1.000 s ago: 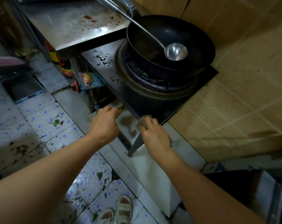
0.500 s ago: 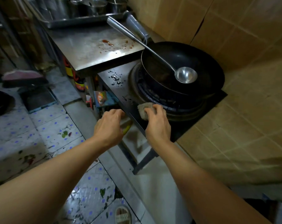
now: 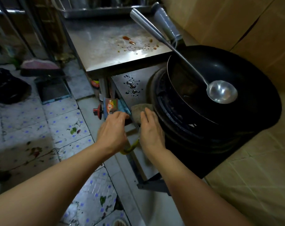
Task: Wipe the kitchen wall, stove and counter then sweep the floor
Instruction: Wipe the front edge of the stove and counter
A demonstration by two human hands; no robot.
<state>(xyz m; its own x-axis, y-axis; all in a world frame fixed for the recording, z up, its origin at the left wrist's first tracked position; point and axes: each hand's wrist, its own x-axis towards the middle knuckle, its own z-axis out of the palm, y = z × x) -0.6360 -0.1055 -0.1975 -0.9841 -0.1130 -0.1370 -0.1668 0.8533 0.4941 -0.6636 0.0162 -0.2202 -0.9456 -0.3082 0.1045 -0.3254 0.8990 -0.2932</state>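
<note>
My right hand point(image 3: 150, 131) presses a grey cloth point(image 3: 138, 110) flat onto the steel stove top point(image 3: 122, 82), at its left edge just beside the burner ring. Its fingers lie over the cloth. My left hand point(image 3: 112, 129) hovers cupped just off that edge, next to the cloth, with nothing visible in it. Dark liquid drops point(image 3: 132, 85) sit on the stove top beyond the cloth. Reddish sauce spots point(image 3: 130, 41) mark the steel counter point(image 3: 105, 51). Food scraps litter the tiled floor point(image 3: 24, 128). Tan wall tiles point(image 3: 236, 17) rise at the right.
A black wok point(image 3: 236, 70) with a steel ladle point(image 3: 221, 93) in it sits on the burner. A yellow-green hose point(image 3: 130, 147) hangs below the stove edge. Packets point(image 3: 111, 106) are tucked under the counter. A black bag point(image 3: 6, 85) lies on the floor at left.
Both hands have moved along the stove's left edge away from its near corner, the right hand sliding the cloth toward the liquid drops. The view has tilted up toward the counter.
</note>
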